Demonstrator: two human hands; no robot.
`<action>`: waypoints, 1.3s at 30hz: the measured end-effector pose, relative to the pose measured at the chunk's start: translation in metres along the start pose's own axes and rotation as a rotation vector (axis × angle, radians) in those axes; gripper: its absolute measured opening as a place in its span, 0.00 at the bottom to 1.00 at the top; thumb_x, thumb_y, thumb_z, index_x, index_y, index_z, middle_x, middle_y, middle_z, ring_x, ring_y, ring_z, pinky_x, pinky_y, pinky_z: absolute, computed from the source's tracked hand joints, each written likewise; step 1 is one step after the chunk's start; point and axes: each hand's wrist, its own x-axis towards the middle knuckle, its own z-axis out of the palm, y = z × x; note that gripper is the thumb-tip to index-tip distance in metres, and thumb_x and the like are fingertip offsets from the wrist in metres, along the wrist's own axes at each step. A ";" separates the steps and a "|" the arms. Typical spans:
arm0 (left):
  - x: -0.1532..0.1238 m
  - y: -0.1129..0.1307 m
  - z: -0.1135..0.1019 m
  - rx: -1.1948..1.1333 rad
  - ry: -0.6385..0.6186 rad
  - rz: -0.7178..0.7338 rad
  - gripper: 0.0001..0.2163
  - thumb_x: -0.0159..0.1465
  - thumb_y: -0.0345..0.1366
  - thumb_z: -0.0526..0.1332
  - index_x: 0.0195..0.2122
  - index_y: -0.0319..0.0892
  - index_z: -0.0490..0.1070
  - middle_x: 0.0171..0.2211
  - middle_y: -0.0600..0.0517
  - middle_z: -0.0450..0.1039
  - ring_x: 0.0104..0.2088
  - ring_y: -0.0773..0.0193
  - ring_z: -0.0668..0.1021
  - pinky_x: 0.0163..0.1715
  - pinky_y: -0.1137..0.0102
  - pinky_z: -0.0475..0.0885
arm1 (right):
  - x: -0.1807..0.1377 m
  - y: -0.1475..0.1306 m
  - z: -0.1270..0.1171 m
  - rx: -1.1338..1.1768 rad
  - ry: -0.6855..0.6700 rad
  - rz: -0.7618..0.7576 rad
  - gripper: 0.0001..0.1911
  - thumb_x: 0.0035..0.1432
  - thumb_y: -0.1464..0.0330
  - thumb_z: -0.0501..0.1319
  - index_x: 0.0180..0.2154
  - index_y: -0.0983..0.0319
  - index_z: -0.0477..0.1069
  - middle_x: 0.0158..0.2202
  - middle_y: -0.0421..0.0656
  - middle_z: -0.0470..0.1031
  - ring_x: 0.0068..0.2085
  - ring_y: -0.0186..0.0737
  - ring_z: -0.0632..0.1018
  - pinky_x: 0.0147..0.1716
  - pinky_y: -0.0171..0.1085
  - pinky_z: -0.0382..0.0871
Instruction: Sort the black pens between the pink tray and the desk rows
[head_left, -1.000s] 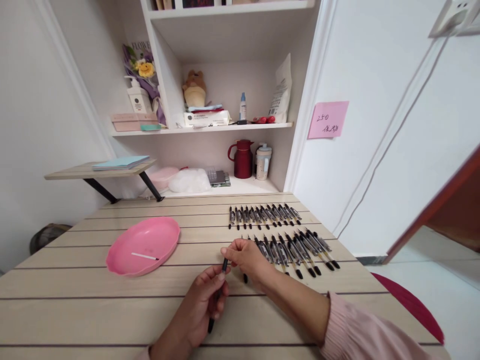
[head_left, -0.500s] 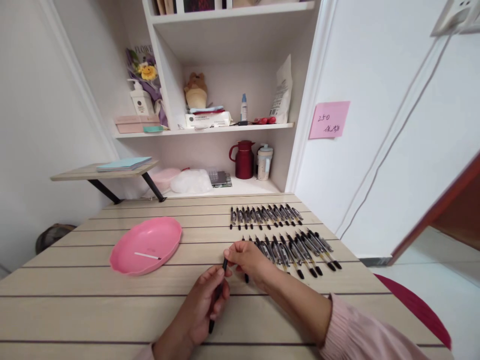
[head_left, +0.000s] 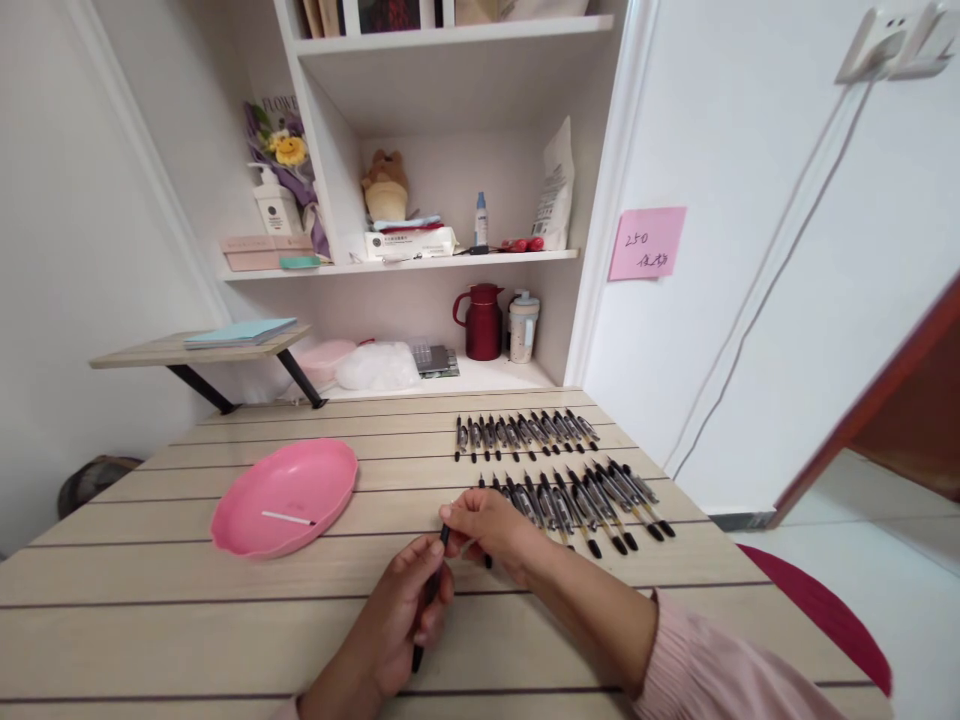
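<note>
Gripping a black pen in the left grip, closing round its barrel; showing its near end just below that grip; slanting along its long axis forward and slightly right, pointing its far end into the right grip; pinching it there, apparently fitting or tightening that end; probably calling next for a steady, in-line hold; having, on the table, a pink bowl ahead-left of both grips, a row of pens beyond-right.
</note>
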 end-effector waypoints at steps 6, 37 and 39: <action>0.000 -0.001 0.000 0.006 0.020 -0.003 0.13 0.54 0.46 0.59 0.30 0.42 0.61 0.17 0.61 0.63 0.09 0.80 0.54 0.10 0.80 0.43 | 0.001 0.000 -0.001 0.054 -0.054 -0.018 0.18 0.39 0.56 0.63 0.26 0.63 0.64 0.19 0.37 0.70 0.20 0.29 0.69 0.22 0.30 0.58; -0.001 -0.001 -0.004 -0.057 0.032 -0.013 0.13 0.55 0.45 0.58 0.34 0.41 0.65 0.16 0.61 0.63 0.09 0.80 0.54 0.10 0.80 0.43 | 0.017 -0.016 -0.016 0.107 0.218 -0.203 0.10 0.43 0.65 0.61 0.29 0.63 0.65 0.21 0.37 0.69 0.21 0.29 0.69 0.19 0.28 0.61; -0.001 -0.001 -0.005 -0.069 0.039 -0.017 0.13 0.54 0.45 0.59 0.33 0.41 0.65 0.16 0.61 0.63 0.09 0.80 0.54 0.10 0.80 0.42 | 0.020 -0.014 -0.025 -0.070 0.234 -0.237 0.08 0.43 0.67 0.60 0.29 0.62 0.64 0.16 0.34 0.67 0.18 0.29 0.67 0.16 0.28 0.57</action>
